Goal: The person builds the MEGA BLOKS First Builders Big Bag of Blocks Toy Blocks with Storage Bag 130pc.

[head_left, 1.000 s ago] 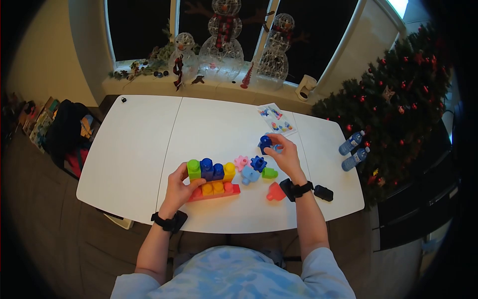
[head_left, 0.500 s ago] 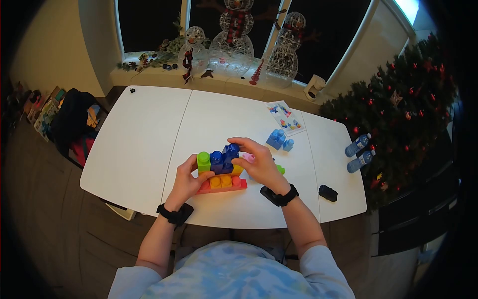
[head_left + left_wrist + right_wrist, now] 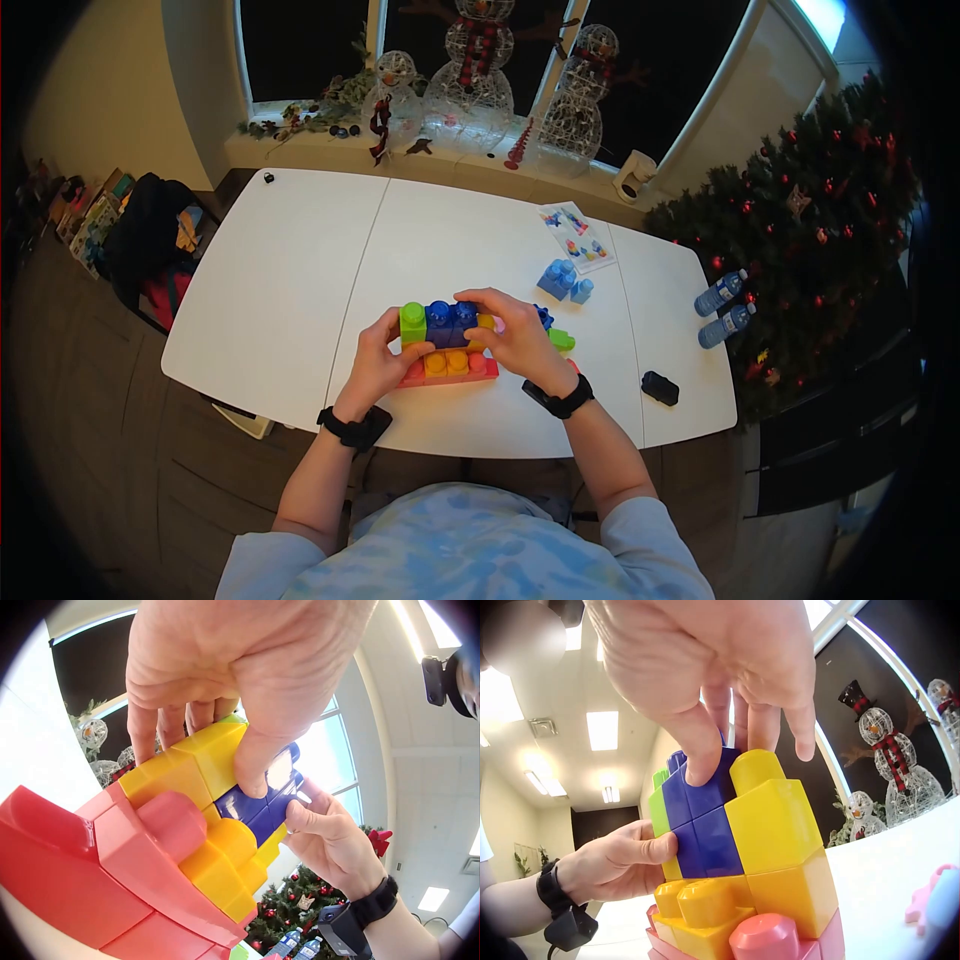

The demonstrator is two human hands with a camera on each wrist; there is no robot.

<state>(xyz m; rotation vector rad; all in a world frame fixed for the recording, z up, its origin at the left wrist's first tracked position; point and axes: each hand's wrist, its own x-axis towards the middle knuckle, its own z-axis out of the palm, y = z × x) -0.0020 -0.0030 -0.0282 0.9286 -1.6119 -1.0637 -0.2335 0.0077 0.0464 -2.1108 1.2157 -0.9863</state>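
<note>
A stack of toy building blocks stands on the white table (image 3: 270, 270), with a red-and-pink base (image 3: 447, 379) and yellow-orange blocks (image 3: 709, 904) above it. Its upper row has a green block (image 3: 413, 323), dark blue blocks (image 3: 450, 329) and a yellow block (image 3: 774, 814). From the left, my left hand (image 3: 377, 362) grips the stack, thumb pressed on dark blue in the left wrist view. My right hand (image 3: 520, 343) pinches the dark blue block (image 3: 718, 776) beside the yellow one, thumb on its near face. That block sits level with its neighbours; my right fingers hide its far side.
Light blue blocks (image 3: 557, 280) stand behind to the right. A dark blue gear piece (image 3: 543, 317) and a loose green block (image 3: 561, 340) lie beside my right hand. Farther off are a picture sheet (image 3: 578, 238), two water bottles (image 3: 722, 292) and a black case (image 3: 660, 387).
My right hand has carried a dark blue block from the right of the table to the stack and lowered it into the upper row. My left hand has kept hold of the stack.
</note>
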